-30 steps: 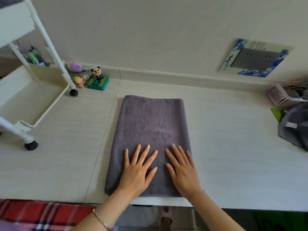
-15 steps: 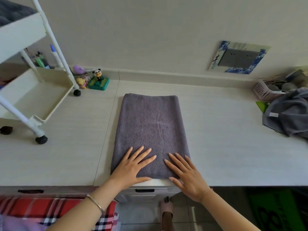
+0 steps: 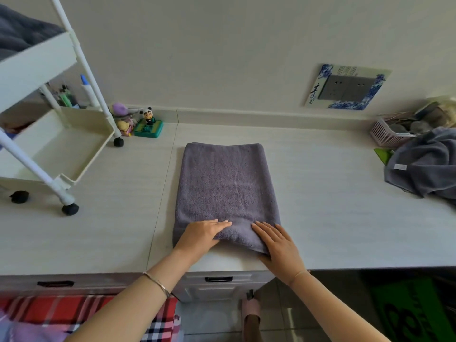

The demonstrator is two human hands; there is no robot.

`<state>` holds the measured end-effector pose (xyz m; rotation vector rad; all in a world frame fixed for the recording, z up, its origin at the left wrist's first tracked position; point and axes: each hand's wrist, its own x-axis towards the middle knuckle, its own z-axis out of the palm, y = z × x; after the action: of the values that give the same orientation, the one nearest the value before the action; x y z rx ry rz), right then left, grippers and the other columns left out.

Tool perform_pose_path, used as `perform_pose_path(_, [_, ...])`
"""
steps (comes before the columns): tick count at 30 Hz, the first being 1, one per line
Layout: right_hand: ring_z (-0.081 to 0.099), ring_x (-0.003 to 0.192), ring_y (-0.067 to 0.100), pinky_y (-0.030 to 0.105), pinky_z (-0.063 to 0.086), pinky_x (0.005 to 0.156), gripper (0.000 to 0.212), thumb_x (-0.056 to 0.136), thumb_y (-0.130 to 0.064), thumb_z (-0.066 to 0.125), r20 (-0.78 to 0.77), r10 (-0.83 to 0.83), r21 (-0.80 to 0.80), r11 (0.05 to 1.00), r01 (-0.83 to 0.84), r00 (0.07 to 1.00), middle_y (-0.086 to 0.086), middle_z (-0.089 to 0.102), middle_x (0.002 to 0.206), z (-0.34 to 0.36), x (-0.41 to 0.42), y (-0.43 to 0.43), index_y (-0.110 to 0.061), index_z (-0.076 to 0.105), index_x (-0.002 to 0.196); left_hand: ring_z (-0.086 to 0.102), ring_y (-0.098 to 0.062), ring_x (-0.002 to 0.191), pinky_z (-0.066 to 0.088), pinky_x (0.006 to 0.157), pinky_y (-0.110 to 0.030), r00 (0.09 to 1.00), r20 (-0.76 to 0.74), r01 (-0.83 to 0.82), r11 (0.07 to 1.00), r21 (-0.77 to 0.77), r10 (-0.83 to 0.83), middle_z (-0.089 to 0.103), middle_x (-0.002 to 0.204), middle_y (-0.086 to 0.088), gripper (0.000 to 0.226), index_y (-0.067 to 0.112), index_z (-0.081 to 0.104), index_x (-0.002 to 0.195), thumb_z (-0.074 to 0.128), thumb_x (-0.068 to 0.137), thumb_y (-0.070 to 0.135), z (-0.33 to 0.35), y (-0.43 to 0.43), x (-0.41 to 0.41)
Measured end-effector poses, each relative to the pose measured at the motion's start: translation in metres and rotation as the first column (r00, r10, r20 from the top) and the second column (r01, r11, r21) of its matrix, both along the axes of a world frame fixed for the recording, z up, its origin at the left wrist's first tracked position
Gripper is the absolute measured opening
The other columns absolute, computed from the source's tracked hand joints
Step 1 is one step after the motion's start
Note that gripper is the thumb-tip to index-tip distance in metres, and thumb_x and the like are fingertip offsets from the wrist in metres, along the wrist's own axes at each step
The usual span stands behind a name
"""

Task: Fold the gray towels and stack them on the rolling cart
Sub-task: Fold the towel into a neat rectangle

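A gray towel [image 3: 225, 183], folded into a long rectangle, lies flat in the middle of the white table [image 3: 333, 218]. My left hand [image 3: 201, 234] rests on its near edge, fingers together on top and the thumb hidden below. At the near right corner, my right hand [image 3: 280, 245] holds the towel the same way. The near edge looks slightly lifted between the hands. The white rolling cart [image 3: 61, 149] stands on the table at the left, with its lower tray bare. Dark gray towels [image 3: 17, 38] lie on its upper tier.
A crumpled gray towel [image 3: 424, 166] sits at the table's right edge, beside a pink basket [image 3: 387, 135]. Small toys [image 3: 148, 123] stand against the wall next to the cart. Cart wheels [image 3: 70, 209] rest on the table. Drawers lie under the table's front edge.
Both hands slid back from the towel's surface to its near edge and closed on it. The view pulled back, so the table front and cart top now show.
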<state>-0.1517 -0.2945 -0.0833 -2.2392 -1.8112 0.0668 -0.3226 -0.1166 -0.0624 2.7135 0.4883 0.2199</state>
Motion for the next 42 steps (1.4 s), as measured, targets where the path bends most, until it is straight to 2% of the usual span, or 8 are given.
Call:
perform_pose_path(5, [0.069, 0.099, 0.020, 0.036, 0.058, 0.081, 0.059, 0.058, -0.009, 0.088, 0.047, 0.052, 0.064, 0.996, -0.055, 0.998, 0.001, 0.071, 0.110, 0.011, 0.018, -0.001, -0.014, 0.069, 0.114, 0.052, -0.015, 0.125, 0.046, 0.100, -0.033, 0.992, -0.122, 0.049, 0.998, 0.048, -0.043, 0.052, 0.137, 0.006, 0.066, 0.027, 0.046, 0.139, 0.070, 0.081, 0.010, -0.001, 0.008, -0.019])
perform_pose_path(10, [0.057, 0.116, 0.025, 0.032, 0.044, 0.099, 0.037, 0.094, -0.012, 0.050, -0.116, -0.038, -0.306, 0.952, 0.001, 0.993, 0.004, 0.060, 0.129, 0.053, 0.030, 0.011, -0.017, 0.056, 0.131, 0.058, -0.022, 0.112, 0.043, 0.088, -0.030, 0.948, -0.283, -0.082, 0.974, 0.213, 0.142, 0.064, 0.120, 0.001, 0.053, 0.029, 0.048, 0.137, 0.055, 0.088, 0.009, 0.019, 0.019, -0.020])
perform_pose_path(14, [0.057, 0.074, 0.015, 0.021, 0.045, 0.067, 0.008, 0.090, -0.019, 0.060, -0.286, -0.060, -0.408, 0.911, -0.065, 0.956, 0.000, 0.065, 0.083, 0.101, 0.051, 0.026, -0.015, 0.062, 0.083, 0.061, -0.011, 0.098, 0.045, 0.080, -0.025, 0.938, -0.313, -0.201, 0.970, -0.138, 0.150, 0.066, 0.103, 0.013, 0.027, 0.033, 0.064, 0.106, 0.067, 0.081, 0.028, 0.064, 0.044, -0.023])
perform_pose_path(18, [0.062, 0.076, 0.011, 0.027, 0.052, 0.073, 0.009, 0.079, -0.015, 0.075, -0.634, -0.156, -0.379, 0.916, -0.129, 0.757, 0.004, 0.069, 0.080, 0.143, 0.089, 0.030, -0.013, 0.070, 0.087, 0.062, -0.010, 0.099, 0.051, 0.084, -0.024, 0.961, -0.263, -0.247, 0.700, -0.670, 0.086, 0.066, 0.107, 0.007, 0.029, 0.028, 0.065, 0.107, 0.074, 0.080, 0.022, 0.102, 0.072, -0.030])
perform_pose_path(24, [0.064, 0.108, 0.023, 0.028, 0.052, 0.088, 0.050, 0.073, -0.024, 0.077, -0.958, -0.201, -0.213, 0.976, -0.041, 0.203, 0.013, 0.067, 0.117, 0.151, 0.115, 0.062, -0.005, 0.062, 0.117, 0.065, -0.018, 0.098, 0.055, 0.074, -0.023, 0.940, -0.244, -0.306, 0.271, -0.913, 0.239, 0.067, 0.107, -0.003, 0.044, 0.019, 0.059, 0.112, 0.077, 0.072, 0.017, 0.112, 0.105, -0.005])
perform_pose_path(30, [0.060, 0.091, 0.016, 0.030, 0.049, 0.081, 0.037, 0.088, -0.038, 0.061, -0.896, -0.421, -0.305, 0.817, 0.490, 0.144, 0.008, 0.065, 0.107, 0.075, 0.101, 0.092, -0.008, 0.063, 0.110, 0.063, -0.024, 0.083, 0.052, 0.076, -0.034, 0.597, -0.240, -0.463, 0.084, -0.883, 0.766, 0.069, 0.090, -0.009, 0.035, 0.011, 0.065, 0.087, 0.066, 0.083, 0.046, 0.037, 0.106, 0.017])
perform_pose_path(38, [0.061, 0.086, 0.019, 0.028, 0.047, 0.068, 0.027, 0.089, -0.036, 0.061, -0.833, -0.466, -0.267, 0.811, 0.521, 0.298, 0.005, 0.066, 0.093, 0.041, 0.064, 0.044, -0.010, 0.061, 0.096, 0.064, -0.017, 0.087, 0.044, 0.068, -0.024, 0.745, -0.276, -0.580, 0.387, -0.716, 0.607, 0.068, 0.090, 0.000, 0.033, 0.014, 0.064, 0.093, 0.068, 0.082, 0.045, 0.012, 0.078, 0.002])
perform_pose_path(42, [0.060, 0.084, 0.017, 0.031, 0.047, 0.071, 0.014, 0.093, -0.028, 0.057, -0.813, -0.386, -0.052, 0.795, 0.605, 0.437, 0.001, 0.064, 0.088, 0.037, 0.056, 0.047, -0.014, 0.055, 0.092, 0.051, -0.015, 0.063, 0.034, 0.053, -0.022, 0.741, 0.008, -0.543, 0.606, -0.581, 0.671, 0.055, 0.072, 0.002, 0.018, 0.014, 0.048, 0.089, 0.056, 0.093, 0.029, 0.013, 0.064, 0.008])
